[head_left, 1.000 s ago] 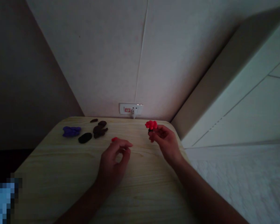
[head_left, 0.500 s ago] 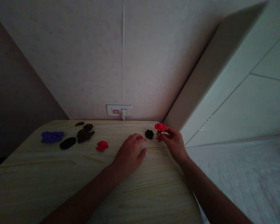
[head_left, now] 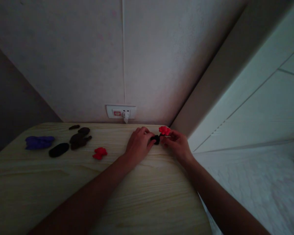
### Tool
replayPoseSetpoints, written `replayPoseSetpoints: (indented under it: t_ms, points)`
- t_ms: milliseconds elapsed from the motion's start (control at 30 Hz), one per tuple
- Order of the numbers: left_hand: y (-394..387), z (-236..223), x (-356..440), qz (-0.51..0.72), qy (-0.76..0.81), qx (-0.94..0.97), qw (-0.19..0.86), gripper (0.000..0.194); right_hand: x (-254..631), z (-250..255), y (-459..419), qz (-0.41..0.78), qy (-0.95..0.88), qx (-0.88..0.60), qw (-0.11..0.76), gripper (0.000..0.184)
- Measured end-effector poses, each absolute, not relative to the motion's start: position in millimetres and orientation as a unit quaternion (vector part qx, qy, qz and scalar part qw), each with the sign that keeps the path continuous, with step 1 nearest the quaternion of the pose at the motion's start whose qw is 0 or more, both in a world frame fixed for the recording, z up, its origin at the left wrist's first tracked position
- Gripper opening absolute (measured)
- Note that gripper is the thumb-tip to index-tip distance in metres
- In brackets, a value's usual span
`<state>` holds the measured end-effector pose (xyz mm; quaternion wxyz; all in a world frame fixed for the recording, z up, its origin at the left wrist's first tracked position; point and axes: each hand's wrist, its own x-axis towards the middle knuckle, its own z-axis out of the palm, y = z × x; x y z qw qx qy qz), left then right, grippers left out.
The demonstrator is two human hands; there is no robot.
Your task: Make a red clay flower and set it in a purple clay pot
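Observation:
My right hand pinches a small red clay flower near the far right corner of the wooden table. My left hand has its fingertips closed on a small black clay lump that sits on the table just below the flower. The two hands almost touch. The light is dim.
A red clay piece lies left of my left hand. Further left are dark brown lumps, a black oval and a purple piece. A wall socket with a plug sits behind. A white cabinet stands on the right.
My left hand let go of the red piece, moved right and took hold of the black lump. My right hand set the black lump down and keeps the red flower.

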<state>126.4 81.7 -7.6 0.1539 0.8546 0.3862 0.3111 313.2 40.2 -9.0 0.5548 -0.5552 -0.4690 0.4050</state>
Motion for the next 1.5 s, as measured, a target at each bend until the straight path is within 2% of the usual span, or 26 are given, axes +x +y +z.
replayPoseSetpoints:
  t_ms: [167,467,1167,1500]
  points:
    - [86,-16,125,0.306,0.403,0.848,0.159,0.019,308,-14,44,0.416,-0.480,-0.568,0.524,0.037]
    - [90,-22,121,0.346,0.402,0.821,0.211,0.029,302,-18,39,0.351,-0.525,-0.583,0.511,0.031]
    - [88,-23,119,0.328,0.403,0.826,0.218,0.024,303,-19,38,0.358,-0.525,-0.589,0.499,0.029]
    - [85,-18,118,0.334,0.390,0.827,0.229,0.021,304,-18,37,0.325,-0.535,-0.602,0.495,0.031]
